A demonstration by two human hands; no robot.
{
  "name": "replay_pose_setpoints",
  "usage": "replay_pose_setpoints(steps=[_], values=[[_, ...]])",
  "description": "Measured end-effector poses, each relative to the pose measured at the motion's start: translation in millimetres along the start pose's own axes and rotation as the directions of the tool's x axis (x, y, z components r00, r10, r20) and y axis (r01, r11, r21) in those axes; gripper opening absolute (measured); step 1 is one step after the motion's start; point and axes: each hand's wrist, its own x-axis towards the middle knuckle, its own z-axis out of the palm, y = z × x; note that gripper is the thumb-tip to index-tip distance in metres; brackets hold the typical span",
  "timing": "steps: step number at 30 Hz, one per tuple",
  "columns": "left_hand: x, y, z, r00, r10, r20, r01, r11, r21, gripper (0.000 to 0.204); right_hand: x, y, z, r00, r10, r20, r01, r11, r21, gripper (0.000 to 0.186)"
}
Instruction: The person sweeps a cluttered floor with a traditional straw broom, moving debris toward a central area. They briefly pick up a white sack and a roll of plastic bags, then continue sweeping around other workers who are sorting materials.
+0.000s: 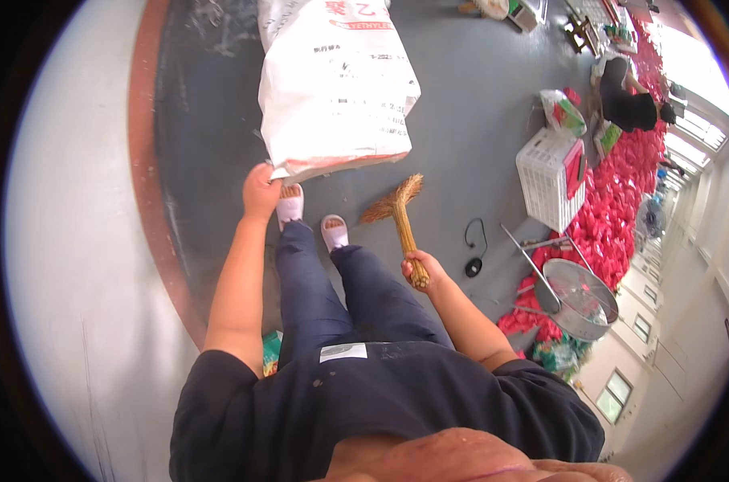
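A big white woven sack (336, 96) with printing on it lies on the grey floor ahead of my feet. At its near left corner, my left hand (261, 193) is closed on the sack's edge. In my right hand (430, 271) is a short straw hand broom (404, 221), gripped round the bound end of its handle. The broom's bristles spread away from me, just to the right of the sack's near edge and apart from it.
To the right stand a white plastic crate (545, 178) and a round metal-framed stand (575, 297). Beyond them lies a long heap of red pieces (625, 189). A black cable with a round end (473, 266) rests on the floor. A person in black (625, 96) bends at the far right.
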Motion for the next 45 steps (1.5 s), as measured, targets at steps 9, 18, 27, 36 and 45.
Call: replay_pose_setpoints(steps=[9, 18, 27, 36, 45], values=[[-24, 217, -249, 0.936, 0.213, -0.281, -0.202, 0.977, 0.065, 0.023, -43, -94, 182, 0.878, -0.131, 0.46, 0.279, 0.922, -0.27, 0.012], [-199, 262, -176, 0.532, -0.581, -0.616, 0.111, 0.769, -0.63, 0.023, -121, -210, 179, 0.793, -0.212, 0.571, 0.601, 0.424, -0.677, 0.041], [-403, 376, -93, -0.034, -0.735, -0.677, 0.332, 0.63, -0.702, 0.023, -186, -220, 60, 0.929, 0.118, 0.35, 0.364, -0.122, -0.924, 0.047], [-567, 427, 65, -0.419, -0.678, -0.604, 0.519, 0.367, -0.772, 0.035, -53, -142, 51, 0.964, 0.241, -0.116, 0.131, -0.804, -0.58, 0.065], [-639, 414, 287, -0.763, -0.495, -0.417, 0.355, 0.219, -0.909, 0.026, -3, -164, 180, 0.995, 0.081, -0.062, 0.045, -0.893, -0.448, 0.046]])
